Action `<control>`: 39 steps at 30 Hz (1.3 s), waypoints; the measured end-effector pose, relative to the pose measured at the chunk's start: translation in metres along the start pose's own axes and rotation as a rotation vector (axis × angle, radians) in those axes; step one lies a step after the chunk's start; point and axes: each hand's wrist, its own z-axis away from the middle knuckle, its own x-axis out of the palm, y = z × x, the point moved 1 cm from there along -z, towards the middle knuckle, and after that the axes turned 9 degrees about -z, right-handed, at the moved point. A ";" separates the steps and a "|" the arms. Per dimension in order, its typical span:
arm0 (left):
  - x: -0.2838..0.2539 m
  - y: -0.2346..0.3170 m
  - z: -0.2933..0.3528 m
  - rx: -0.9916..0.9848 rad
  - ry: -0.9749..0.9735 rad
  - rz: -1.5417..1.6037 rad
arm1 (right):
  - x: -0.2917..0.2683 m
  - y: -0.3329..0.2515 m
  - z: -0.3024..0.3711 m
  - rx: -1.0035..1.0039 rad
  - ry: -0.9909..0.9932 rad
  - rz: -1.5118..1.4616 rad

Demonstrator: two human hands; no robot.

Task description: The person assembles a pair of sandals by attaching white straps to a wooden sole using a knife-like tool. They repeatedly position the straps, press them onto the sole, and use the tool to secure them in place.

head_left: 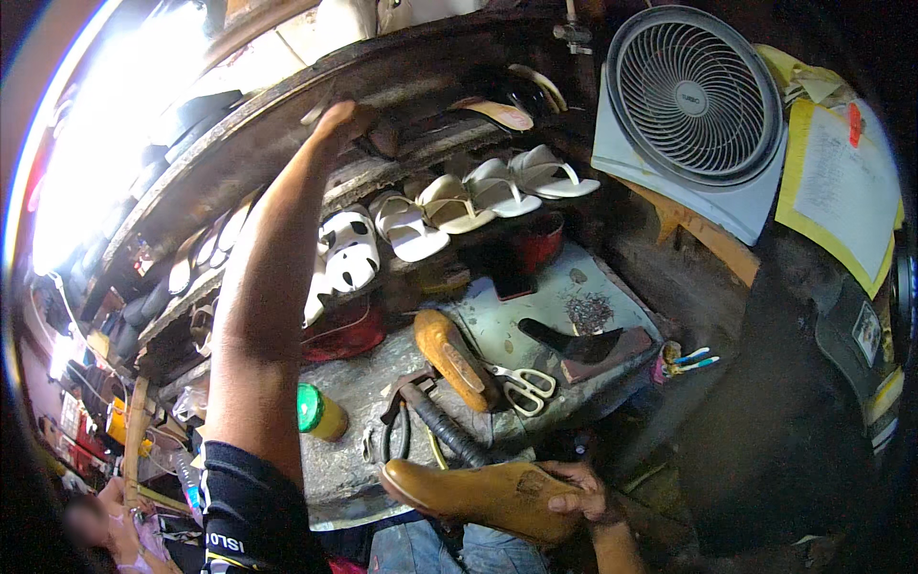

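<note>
My right hand (578,494) is closed around the heel end of a yellow-brown shoe last (478,496), held sideways above my lap. My left arm stretches up and away to the upper shelf, where my left hand (346,121) is beside dark footwear in shadow. Its fingers are too dark to make out. Below on the workbench (354,469) lie a second shoe last (452,360), white-handled scissors (526,387), a hammer (442,421) with a wrapped handle, and pliers (395,435). A jar with a green lid (310,409) stands near my left sleeve.
White and cream sandals (497,187) line the lower shelf. Dark shoe pieces (602,352) and a phone (514,284) lie on the bench. A fan (693,100) stands at the right, near pinned papers (846,187). Another person (134,531) is at the lower left.
</note>
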 end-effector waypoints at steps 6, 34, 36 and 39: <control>-0.031 -0.066 0.095 -0.272 -0.043 0.374 | -0.004 0.008 -0.007 -0.067 -0.027 0.015; -0.084 0.010 0.107 -0.174 0.018 0.418 | 0.072 -0.012 -0.047 -0.150 -0.021 -0.293; -0.056 0.026 0.077 -0.184 -0.015 0.378 | 0.076 -0.007 -0.049 -0.173 0.014 -0.270; -0.025 0.031 0.042 -0.209 -0.177 0.542 | 0.075 0.002 -0.047 -0.162 0.055 -0.224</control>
